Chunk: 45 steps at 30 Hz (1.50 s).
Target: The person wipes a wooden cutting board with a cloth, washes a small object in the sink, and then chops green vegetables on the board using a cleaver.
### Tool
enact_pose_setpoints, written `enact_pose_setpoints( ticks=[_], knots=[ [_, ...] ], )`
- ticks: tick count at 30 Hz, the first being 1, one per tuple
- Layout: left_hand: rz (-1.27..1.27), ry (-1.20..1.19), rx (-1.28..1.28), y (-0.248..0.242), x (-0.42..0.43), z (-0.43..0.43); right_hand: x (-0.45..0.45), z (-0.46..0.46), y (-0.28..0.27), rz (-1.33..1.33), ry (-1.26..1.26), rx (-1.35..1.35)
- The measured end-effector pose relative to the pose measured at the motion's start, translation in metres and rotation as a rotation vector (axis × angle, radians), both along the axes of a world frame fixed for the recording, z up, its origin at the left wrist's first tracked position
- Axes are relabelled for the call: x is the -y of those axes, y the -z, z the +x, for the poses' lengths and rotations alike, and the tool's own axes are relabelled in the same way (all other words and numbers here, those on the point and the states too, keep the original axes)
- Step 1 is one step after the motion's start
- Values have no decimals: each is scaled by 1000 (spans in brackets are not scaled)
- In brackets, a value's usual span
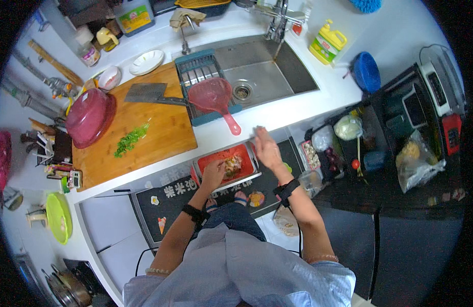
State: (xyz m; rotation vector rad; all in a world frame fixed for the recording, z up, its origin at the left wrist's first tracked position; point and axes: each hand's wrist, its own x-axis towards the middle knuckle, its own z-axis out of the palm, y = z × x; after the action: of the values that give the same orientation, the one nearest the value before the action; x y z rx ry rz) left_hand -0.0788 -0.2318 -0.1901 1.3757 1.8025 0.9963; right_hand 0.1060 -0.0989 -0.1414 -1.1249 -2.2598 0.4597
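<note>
Below the counter edge, a red-lined bin (206, 157) with food scraps stands pulled out. My left hand (214, 174) is over its left part, fingertips drawn together; whether they pinch anything is too small to tell. My right hand (268, 149) is raised at the bin's right, by the counter edge, palm turned inward and holding nothing. A pink strainer (210, 94) lies on a drying rack (201, 65) over the sink. On the wooden cutting board (163, 132) are chopped greens (132, 141), a cleaver (146, 92) and an overturned dark pink basin (89, 117).
The steel sink (259, 76) has a faucet (278, 23) behind it. A yellow detergent bottle (327, 42) and a blue bowl (366, 72) are at right. Shelves with a cabbage (348, 127) and a bagged item (416, 161) stand right of my arm. A white plate (146, 62) is behind the board.
</note>
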Motion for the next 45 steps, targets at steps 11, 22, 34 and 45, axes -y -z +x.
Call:
enact_pose_setpoints(
  ticks=[11,22,34,45],
  knots=[
    [-291,-279,25,-23,-22,22,-159,33,51,-36,24,123],
    [-195,-641,363,-34,-22,62,-26,-11,32,12,-404,162],
    [-367,-801,-553,-52,-14,50,-2,-10,-3,-83,-897,125],
    [206,-761,-73,-122,-116,40,-281,17,-49,-239,-115,-85]
  ],
)
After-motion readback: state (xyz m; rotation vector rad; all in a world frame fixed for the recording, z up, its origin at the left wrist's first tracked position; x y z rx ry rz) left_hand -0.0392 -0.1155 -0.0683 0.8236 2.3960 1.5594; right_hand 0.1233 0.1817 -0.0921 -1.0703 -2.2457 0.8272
